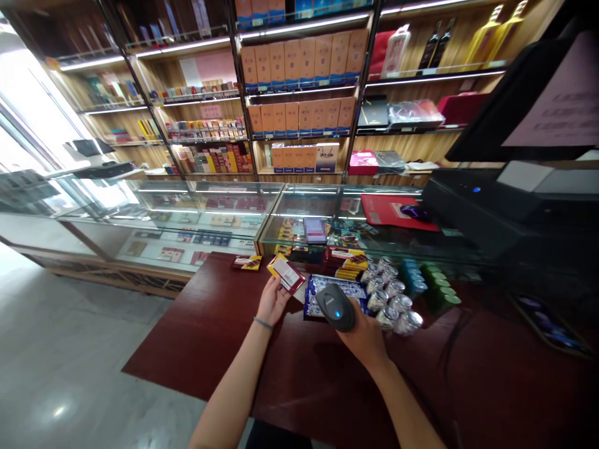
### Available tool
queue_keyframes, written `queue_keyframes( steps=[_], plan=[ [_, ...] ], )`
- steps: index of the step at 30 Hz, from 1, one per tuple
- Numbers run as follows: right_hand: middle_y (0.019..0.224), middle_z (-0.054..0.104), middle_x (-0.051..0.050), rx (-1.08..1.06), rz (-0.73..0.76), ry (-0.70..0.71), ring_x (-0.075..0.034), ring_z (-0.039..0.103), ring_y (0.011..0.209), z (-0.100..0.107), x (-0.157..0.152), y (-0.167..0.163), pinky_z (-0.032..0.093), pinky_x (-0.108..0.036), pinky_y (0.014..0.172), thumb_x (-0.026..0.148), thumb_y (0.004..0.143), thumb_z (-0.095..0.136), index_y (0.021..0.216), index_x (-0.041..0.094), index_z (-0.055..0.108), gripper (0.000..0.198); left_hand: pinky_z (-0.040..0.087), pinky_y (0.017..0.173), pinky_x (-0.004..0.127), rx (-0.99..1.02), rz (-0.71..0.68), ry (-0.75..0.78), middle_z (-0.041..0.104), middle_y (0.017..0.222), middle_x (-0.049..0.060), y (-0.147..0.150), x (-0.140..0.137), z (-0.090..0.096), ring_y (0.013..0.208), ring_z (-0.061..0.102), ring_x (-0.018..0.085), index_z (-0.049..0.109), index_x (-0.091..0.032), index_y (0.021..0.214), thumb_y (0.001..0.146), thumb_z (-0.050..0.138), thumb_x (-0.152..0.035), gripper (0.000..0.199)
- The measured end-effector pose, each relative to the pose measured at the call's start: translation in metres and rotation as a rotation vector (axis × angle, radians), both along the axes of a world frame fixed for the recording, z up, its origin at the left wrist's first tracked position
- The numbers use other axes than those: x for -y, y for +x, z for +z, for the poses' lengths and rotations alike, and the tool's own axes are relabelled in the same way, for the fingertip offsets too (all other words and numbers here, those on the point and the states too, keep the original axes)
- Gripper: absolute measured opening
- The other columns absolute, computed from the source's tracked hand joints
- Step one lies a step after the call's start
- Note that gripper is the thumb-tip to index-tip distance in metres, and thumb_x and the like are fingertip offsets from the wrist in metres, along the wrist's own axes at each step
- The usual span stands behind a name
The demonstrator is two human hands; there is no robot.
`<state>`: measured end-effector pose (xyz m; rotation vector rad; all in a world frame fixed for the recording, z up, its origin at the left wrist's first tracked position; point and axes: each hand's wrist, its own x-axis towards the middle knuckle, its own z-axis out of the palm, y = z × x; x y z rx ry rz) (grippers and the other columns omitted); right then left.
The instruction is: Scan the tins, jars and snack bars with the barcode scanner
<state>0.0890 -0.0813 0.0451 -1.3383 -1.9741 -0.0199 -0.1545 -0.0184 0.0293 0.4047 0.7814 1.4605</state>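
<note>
My left hand [272,301] grips the near edge of a flat red-and-yellow packet [286,273], tilted so that a white label faces up. A dark grey barcode scanner [334,305] is in my right hand [365,333], its blue light lit and its head pointing toward the packet. Partly hidden under the scanner lie blue-and-white packets [314,292]. Another red-and-yellow packet [246,262] rests on the dark red table left of my left hand. Behind the scanner stands a stack of similar packets [346,257].
Several jars with silvery lids [395,289], blue cans [412,277] and green cans [440,284] stand right of the scanner. A phone [550,321] lies at the right. Beyond the table [187,330] is a glass display counter [206,215] with a red mouse pad [381,211]. A monitor [538,93] overhangs the right side.
</note>
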Motion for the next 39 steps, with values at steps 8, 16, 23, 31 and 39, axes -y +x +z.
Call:
queue_keyframes(
  steps=[8, 16, 23, 31, 39],
  plan=[
    [0.083, 0.073, -0.003, 0.039, 0.035, -0.059, -0.021, 0.070, 0.065, -0.001, 0.006, -0.007, 0.045, -0.027, 0.055, 0.028, 0.081, 0.059, 0.119, 0.018, 0.052, 0.040, 0.049, 0.103, 0.042, 0.151, 0.130, 0.094, 0.068, 0.117, 0.003, 0.009, 0.008, -0.008, 0.103, 0.067, 0.015, 0.053, -0.026, 0.114, 0.088, 0.062, -0.017, 0.028],
    [0.077, 0.071, -0.002, 0.031, 0.111, -0.201, -0.023, 0.070, 0.068, 0.006, 0.008, -0.020, 0.044, -0.028, 0.057, 0.028, 0.078, 0.060, 0.110, 0.020, 0.053, 0.034, 0.043, 0.110, 0.046, 0.170, 0.185, 0.172, 0.059, 0.135, 0.005, 0.023, 0.008, -0.007, 0.122, 0.060, 0.019, 0.053, -0.031, 0.121, 0.090, 0.060, -0.016, 0.035],
    [0.077, 0.071, 0.000, -0.032, 0.082, -0.253, -0.022, 0.069, 0.064, 0.009, 0.009, -0.019, 0.038, -0.027, 0.054, 0.029, 0.078, 0.060, 0.113, 0.023, 0.051, 0.037, 0.047, 0.106, 0.044, 0.104, 0.183, 0.173, 0.063, 0.127, 0.005, 0.022, 0.009, -0.008, 0.112, 0.065, 0.018, 0.052, -0.029, 0.117, 0.085, 0.067, -0.019, 0.037],
    [0.079, 0.072, -0.002, -0.002, -0.040, -0.242, -0.023, 0.069, 0.065, 0.013, 0.013, 0.005, 0.037, -0.027, 0.055, 0.033, 0.079, 0.060, 0.108, 0.023, 0.053, 0.031, 0.056, 0.082, 0.033, -0.402, 0.284, 0.188, 0.073, 0.100, 0.005, 0.023, -0.002, 0.010, 0.087, 0.070, 0.017, 0.061, -0.019, 0.106, 0.079, 0.073, -0.037, 0.034],
    [0.082, 0.074, -0.005, -0.015, -0.161, -0.220, -0.024, 0.071, 0.069, 0.018, 0.028, 0.036, 0.041, -0.027, 0.056, 0.037, 0.080, 0.061, 0.113, 0.020, 0.056, 0.037, 0.052, 0.094, 0.033, -1.408, 0.280, 0.752, 0.073, 0.116, 0.004, 0.058, -0.032, 0.075, 0.105, 0.068, 0.020, 0.068, -0.025, 0.119, 0.094, 0.055, -0.030, 0.028]
  ],
)
